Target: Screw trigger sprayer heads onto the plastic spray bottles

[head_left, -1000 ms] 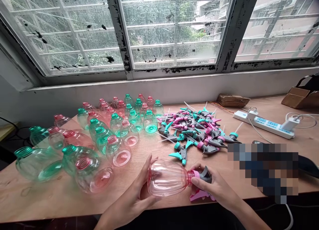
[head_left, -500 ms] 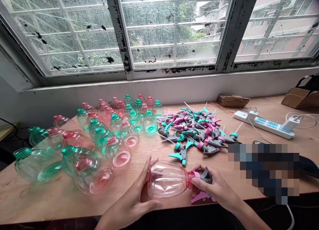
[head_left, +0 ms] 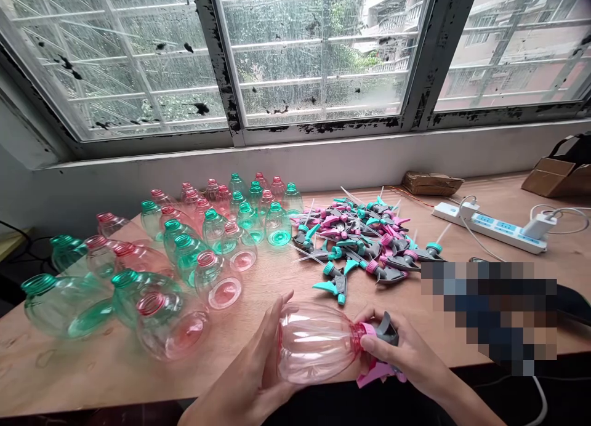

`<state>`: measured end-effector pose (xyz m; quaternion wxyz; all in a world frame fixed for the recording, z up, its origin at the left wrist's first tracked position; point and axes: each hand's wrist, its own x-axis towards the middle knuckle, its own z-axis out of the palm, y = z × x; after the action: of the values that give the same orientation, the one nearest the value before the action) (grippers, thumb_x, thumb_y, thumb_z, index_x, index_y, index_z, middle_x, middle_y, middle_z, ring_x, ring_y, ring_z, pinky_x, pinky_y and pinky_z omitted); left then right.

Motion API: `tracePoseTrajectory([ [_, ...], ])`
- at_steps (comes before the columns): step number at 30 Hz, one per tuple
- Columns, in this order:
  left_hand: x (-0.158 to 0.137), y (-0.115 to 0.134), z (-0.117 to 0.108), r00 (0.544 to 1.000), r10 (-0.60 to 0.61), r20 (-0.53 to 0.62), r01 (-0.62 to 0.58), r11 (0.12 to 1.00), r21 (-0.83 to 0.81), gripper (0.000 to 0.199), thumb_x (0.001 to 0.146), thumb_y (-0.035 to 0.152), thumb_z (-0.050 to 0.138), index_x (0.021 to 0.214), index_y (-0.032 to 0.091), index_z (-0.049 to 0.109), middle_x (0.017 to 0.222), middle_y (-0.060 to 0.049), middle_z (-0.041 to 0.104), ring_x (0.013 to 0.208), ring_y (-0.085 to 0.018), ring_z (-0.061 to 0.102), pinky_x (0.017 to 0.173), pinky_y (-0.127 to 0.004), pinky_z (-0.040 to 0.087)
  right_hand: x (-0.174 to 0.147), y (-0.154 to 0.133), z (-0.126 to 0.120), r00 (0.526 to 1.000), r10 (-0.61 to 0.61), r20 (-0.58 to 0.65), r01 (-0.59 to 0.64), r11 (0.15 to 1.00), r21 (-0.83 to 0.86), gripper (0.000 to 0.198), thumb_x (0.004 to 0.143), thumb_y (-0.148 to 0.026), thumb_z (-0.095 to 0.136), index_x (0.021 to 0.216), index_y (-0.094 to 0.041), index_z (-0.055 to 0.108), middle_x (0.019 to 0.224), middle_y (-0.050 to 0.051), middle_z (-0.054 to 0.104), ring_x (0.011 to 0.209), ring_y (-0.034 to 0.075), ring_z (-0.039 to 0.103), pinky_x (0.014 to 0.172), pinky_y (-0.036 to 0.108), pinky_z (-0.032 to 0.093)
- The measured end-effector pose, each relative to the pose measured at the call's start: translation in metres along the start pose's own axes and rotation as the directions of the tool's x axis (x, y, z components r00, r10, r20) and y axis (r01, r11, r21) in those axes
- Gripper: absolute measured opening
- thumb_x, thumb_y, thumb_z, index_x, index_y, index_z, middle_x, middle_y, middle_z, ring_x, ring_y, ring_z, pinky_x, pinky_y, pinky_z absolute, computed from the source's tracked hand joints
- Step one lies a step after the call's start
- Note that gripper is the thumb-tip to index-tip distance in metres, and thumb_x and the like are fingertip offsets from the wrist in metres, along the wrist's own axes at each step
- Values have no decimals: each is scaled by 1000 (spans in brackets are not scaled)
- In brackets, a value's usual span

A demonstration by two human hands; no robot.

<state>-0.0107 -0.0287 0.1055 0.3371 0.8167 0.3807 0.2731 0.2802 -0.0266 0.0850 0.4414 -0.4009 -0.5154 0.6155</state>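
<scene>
A clear pink spray bottle point(head_left: 316, 343) lies sideways between my hands at the table's front edge, its base to the left and its neck to the right. My left hand point(head_left: 263, 352) cups the base, thumb below and fingers along the far side. The fingers of my right hand point(head_left: 392, 343) are closed around the pink collar of a grey-and-pink trigger sprayer point(head_left: 381, 373), which sits on the bottle's neck. Its pink trigger points down toward me. Whether the collar is fully threaded I cannot tell.
Several green and pink open bottles point(head_left: 224, 290) stand at the left. A pile of loose trigger sprayers point(head_left: 355, 229) lies beyond my hands. On the right are a white power strip point(head_left: 496, 229), a blurred-out patch point(head_left: 489, 315) and cardboard boxes point(head_left: 431, 184) by the wall.
The bottle and both hands have shifted slightly right and toward me. My left hand has closed in on the bottle's base; the right keeps its hold on the sprayer collar.
</scene>
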Motion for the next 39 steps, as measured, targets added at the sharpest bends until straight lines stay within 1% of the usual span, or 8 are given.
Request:
tracePoseTrajectory([
  [4,1,2,0,999,-51,9,52,994,-95,108,81,39,77,157,39,0,168,-10,17,152,-36,21,115,-59,34,-4,-5,6,999,-18,-51,17,1000,-14,29,80,-40,80,88,-16,66,62,-4,69,51,11,61,48,19,46],
  [8,5,7,-1,994,-104,-37,99,988,-116,102,79,38,79,155,42,11,167,-6,24,152,-34,24,119,-57,31,-3,-4,7,999,-12,-49,12,1000,8,30,81,-42,78,90,-17,64,63,1,75,57,16,68,52,23,54],
  [14,6,0,5,996,-89,-30,85,990,-112,72,99,30,49,153,51,5,170,3,9,151,-30,28,119,-56,31,0,-1,4,998,2,-57,-3,1000,-23,29,85,-42,75,93,-17,63,63,1,77,59,17,70,57,25,53],
  [20,4,0,1,994,-103,28,104,993,-60,98,86,58,62,156,40,-3,170,-4,14,154,-33,17,122,-56,23,-2,1,2,1000,4,-4,-4,999,-46,31,84,-42,75,95,-16,61,64,1,77,59,18,71,54,24,49],
  [25,7,7,1,996,16,-88,2,979,202,76,100,33,49,157,37,-1,168,-7,18,152,-32,24,121,-54,30,2,2,2,996,55,64,-61,994,87,31,87,-45,70,93,-17,56,64,2,77,53,18,72,47,24,49],
  [29,7,3,9,976,67,-208,14,931,365,70,101,23,44,157,36,4,158,-12,35,146,-32,37,116,-53,39,4,2,4,997,64,54,-71,988,140,32,87,-46,70,92,-19,53,70,3,79,52,18,72,41,22,46],
  [34,3,-3,9,978,93,-187,-37,958,285,85,90,53,57,158,27,13,160,-16,33,147,-37,34,117,-51,40,-2,1,10,998,-22,-58,24,999,33,28,86,-42,73,89,-17,59,60,2,76,56,17,70,54,26,49],
  [39,6,-1,8,925,203,-322,-143,969,200,53,101,23,49,151,27,31,156,-10,40,145,-26,38,119,-39,39,-4,-3,18,1000,17,0,-17,982,190,30,87,-43,72,86,-17,57,63,0,74,51,14,71,43,17,48],
])
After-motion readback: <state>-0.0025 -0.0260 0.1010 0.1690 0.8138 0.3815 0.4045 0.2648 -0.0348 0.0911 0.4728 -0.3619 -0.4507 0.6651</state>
